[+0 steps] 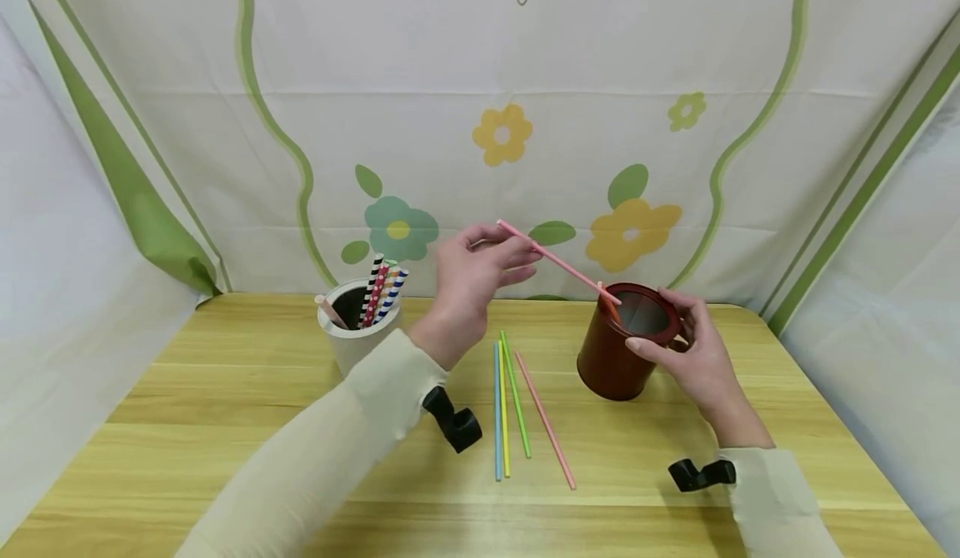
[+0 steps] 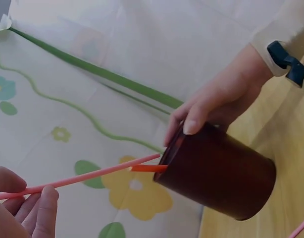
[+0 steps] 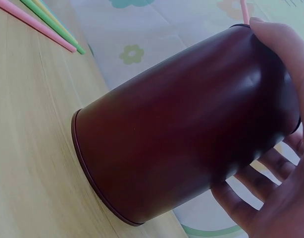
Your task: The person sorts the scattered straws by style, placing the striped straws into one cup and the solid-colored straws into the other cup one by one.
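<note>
My left hand [image 1: 480, 275] pinches a pink straw [image 1: 558, 262] between thumb and fingers. The straw slants down to the right, its lower end at the mouth of a dark red cup [image 1: 617, 358]. Around the cup's rim and side, my right hand [image 1: 693, 358] grips with the thumb at the front. An orange straw [image 2: 148, 168] stands in that cup, its top showing above the rim. On the table between the hands lie a blue straw [image 1: 497, 425], a yellow straw [image 1: 504, 425], a green straw [image 1: 517, 408] and another pink straw [image 1: 547, 425].
A white cup [image 1: 348, 346] stands at the left, beyond my left forearm, with several patterned straws [image 1: 382, 291] leaning in it. Behind the wooden table [image 1: 420, 500] hangs a flowered cloth [image 1: 450, 58]. Pale cloth walls flank both sides.
</note>
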Motion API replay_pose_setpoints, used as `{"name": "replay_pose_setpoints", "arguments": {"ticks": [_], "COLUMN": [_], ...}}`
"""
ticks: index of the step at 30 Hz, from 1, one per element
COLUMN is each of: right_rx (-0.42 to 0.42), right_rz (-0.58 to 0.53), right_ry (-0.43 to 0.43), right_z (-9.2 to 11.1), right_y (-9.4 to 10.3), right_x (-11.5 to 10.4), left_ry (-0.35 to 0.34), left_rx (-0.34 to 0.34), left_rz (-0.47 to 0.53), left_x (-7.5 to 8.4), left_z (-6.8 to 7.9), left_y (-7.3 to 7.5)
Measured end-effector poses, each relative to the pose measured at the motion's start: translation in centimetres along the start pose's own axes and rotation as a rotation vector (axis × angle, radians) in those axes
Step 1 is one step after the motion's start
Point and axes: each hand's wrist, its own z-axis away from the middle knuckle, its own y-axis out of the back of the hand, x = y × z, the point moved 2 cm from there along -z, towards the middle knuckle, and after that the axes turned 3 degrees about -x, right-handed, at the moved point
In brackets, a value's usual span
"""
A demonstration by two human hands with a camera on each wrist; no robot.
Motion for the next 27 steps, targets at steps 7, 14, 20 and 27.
{"name": "replay_pose_setpoints", "arguments": {"ticks": [7, 14, 20, 27], "right_rx": [-0.005, -0.004, -0.002, 0.006], "right_rz": [-0.004, 0.005, 0.007, 0.006], "right_ry": [0.002, 0.005, 0.002, -0.01], "right_z": [0.0, 0.0, -0.1, 0.0], "right_y": [-0.1, -0.2, -0.2, -0.2], "right_x": [0.1, 0.0, 0.0, 0.1], "left_ry": [0.049, 0.062, 0.091, 0.111], "left_rx": [-0.011, -0.069, -0.164, -0.234], "left_rz": [-0.099, -0.264, -0.394, -0.502], "left_x": [-1.7, -2.2, -2.6, -3.3], "left_z": [0.0, -0.2, -0.8, -1.5], "left_y": [-1.3, -1.8, -2.4, -3.8]}}
